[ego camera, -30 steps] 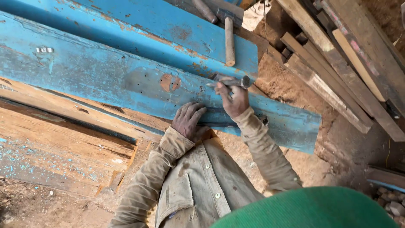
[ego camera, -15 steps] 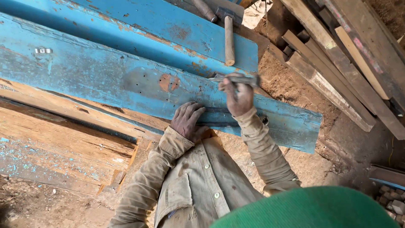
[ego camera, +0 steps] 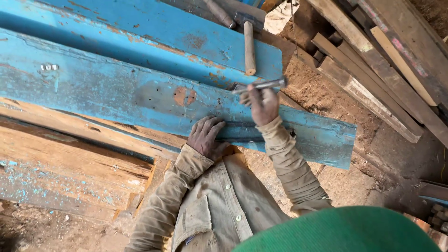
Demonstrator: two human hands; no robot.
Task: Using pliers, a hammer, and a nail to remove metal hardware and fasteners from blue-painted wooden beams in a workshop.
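My right hand (ego camera: 263,103) is wrapped around a metal tool (ego camera: 261,85), head raised just above the blue plank (ego camera: 140,100); my left hand (ego camera: 206,136) lies flat with fingers spread on the plank's near edge, holding nothing, only pressing the wood down. To do this well, I judge I should keep that left palm firm so the plank does not bounce, keep its fingers back from where the tool lands, and bring the tool down square on the dark seam beside my hand rather than at a slant. The plank lies across a bare board (ego camera: 74,163) on my left and overhangs the dirt on my right. A second blue plank (ego camera: 154,32) lies just behind, touching it, with a wooden-handled hammer (ego camera: 249,44) resting on its far end, close to my raised hand and apt to get knocked. A stack of grey timbers (ego camera: 373,70) crowds the right side.
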